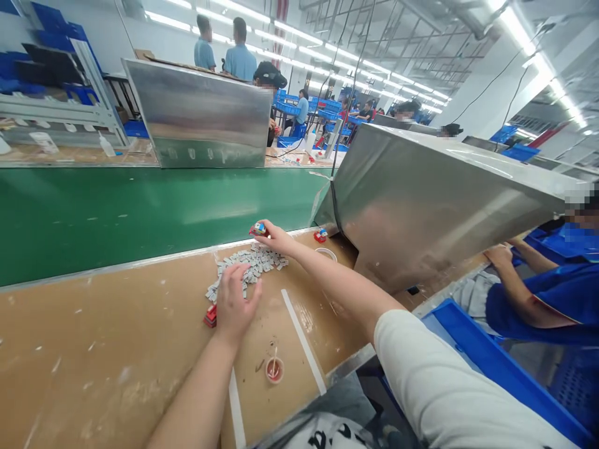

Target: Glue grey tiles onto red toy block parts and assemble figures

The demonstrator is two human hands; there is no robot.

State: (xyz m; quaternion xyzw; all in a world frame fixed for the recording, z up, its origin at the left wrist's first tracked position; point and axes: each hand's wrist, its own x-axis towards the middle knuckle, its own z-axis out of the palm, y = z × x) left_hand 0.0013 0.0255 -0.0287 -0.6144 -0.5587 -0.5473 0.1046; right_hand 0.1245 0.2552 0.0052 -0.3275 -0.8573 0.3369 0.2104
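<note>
My right hand (277, 238) is stretched forward, its fingers closed on a small red, blue and white toy (257, 229) above the table's far edge. My left hand (238, 304) hovers or rests at the near side of a pile of small grey pieces (256, 265), fingers apart. Just left of that hand lies a red toy part (210, 316), partly hidden by it. Another red and blue toy (321, 236) stands near the far edge, right of my right hand.
A small cup of red paste (274, 370) with a stick stands near me. A roll of white tape (326, 254) lies under the metal hood (435, 199). Beyond the table runs a green conveyor belt (140, 212). At right are a blue crate (468, 349) and a co-worker's arms.
</note>
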